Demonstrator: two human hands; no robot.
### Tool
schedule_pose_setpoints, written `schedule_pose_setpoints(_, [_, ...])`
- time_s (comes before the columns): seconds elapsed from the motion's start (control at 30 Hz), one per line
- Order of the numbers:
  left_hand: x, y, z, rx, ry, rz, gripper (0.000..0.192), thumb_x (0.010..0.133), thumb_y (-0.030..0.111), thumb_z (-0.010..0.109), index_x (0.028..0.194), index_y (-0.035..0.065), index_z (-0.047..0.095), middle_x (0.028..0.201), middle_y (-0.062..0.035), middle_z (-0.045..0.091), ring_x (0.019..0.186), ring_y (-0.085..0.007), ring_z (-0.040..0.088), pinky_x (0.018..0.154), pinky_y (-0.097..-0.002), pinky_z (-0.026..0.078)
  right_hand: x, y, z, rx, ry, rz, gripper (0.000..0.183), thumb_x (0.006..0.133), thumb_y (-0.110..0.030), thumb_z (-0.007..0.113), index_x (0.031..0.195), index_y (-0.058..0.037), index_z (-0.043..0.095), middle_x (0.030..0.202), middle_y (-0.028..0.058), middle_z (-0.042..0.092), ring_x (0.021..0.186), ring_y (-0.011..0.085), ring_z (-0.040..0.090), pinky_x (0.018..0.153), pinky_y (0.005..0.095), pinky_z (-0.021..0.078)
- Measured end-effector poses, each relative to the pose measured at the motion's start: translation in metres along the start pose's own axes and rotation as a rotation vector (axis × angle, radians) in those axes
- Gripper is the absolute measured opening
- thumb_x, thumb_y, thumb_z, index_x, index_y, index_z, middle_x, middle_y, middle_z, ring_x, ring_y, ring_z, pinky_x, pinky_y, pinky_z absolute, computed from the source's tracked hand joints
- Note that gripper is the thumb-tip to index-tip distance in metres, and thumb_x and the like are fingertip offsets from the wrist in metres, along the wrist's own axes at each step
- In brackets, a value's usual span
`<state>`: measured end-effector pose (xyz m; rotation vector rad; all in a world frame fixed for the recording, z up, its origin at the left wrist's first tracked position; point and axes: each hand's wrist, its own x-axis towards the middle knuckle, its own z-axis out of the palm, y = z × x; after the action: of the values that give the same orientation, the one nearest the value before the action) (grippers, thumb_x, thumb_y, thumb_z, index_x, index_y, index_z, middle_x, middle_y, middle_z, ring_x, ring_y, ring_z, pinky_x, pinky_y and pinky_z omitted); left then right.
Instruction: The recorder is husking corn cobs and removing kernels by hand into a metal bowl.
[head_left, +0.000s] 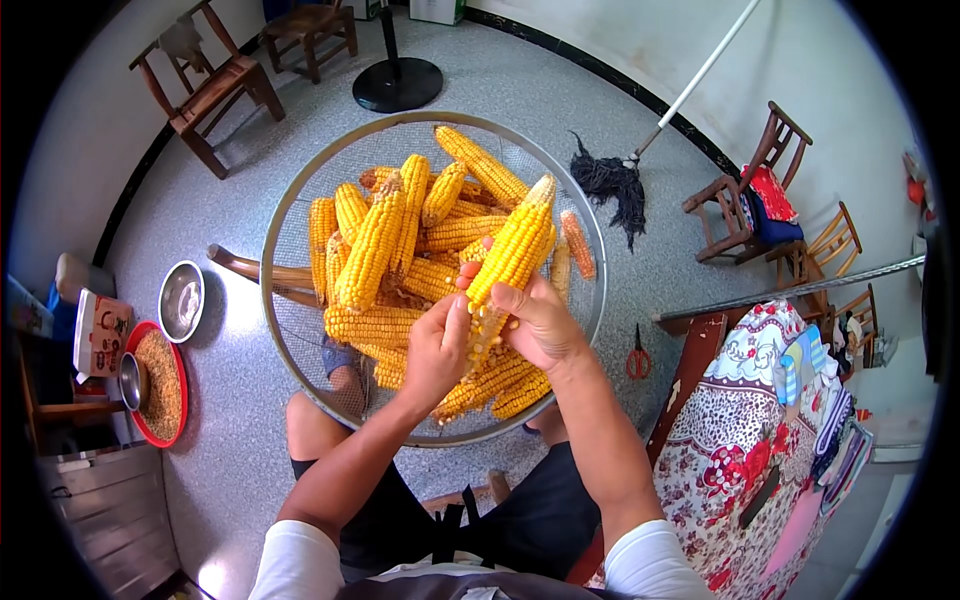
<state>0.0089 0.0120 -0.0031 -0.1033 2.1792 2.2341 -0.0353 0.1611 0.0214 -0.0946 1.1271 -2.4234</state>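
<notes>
An ear of corn (513, 244) points away from me, its pale tip up and to the right. Kernels are gone from part of its lower end, where bare cob shows. My right hand (541, 319) is wrapped around the ear from the right, thumb on the kernels. At the ear's left side my left hand (441, 345) presses its thumb near the stripped part; whether it grips the ear I cannot tell. Below both hands, a round wire-mesh sieve (274, 225) holds a heap of yellow corn ears (373, 251). A reddish bare cob (577, 245) lies at the sieve's right side.
On the left floor stand a steel basin (181, 301) and a red tray (180, 420) of kernels with a small metal bowl (132, 382). Scissors (638, 362) lie right of the sieve, below a black mop (619, 191). A bed with a floral cover (705, 465) is at right.
</notes>
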Motion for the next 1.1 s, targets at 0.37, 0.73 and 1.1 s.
schedule_pose_setpoints(0.37, [0.007,-0.005,-0.002,-0.1,-0.001,-0.124,0.045,0.107,0.032,0.044,0.096,-0.0055,0.066,0.071,-0.0012,0.058,0.064,-0.0093,0.052,0.057,-0.0283,0.043,-0.003,-0.003,0.0,-0.025,0.046,0.051,0.057,0.091,-0.009,0.07,0.139,-0.0024,0.039,0.123,0.0115,0.059,0.116,0.0223,0.057,0.107,0.0387,0.0436])
schedule_pose_setpoints(0.73, [0.009,-0.004,-0.004,-0.245,-0.017,-0.321,0.051,0.107,0.038,0.04,0.087,-0.0015,0.065,0.068,0.0005,0.058,0.058,-0.0068,0.05,0.053,-0.0262,0.041,0.0,-0.009,0.0,0.115,0.079,0.086,0.049,0.092,-0.005,0.068,0.135,-0.003,0.045,0.123,0.0111,0.058,0.116,0.0209,0.056,0.103,0.0367,0.0464])
schedule_pose_setpoints(1.1, [0.009,-0.009,-0.005,-0.167,-0.06,-0.251,0.047,0.108,0.036,0.038,0.104,-0.0041,0.062,0.078,-0.0059,0.065,0.06,-0.0112,0.06,0.054,-0.0269,0.05,-0.003,-0.003,0.003,0.028,0.047,0.053,0.051,0.089,-0.004,0.07,0.134,-0.0031,0.046,0.124,0.0118,0.058,0.118,0.0221,0.055,0.107,0.0386,0.0441])
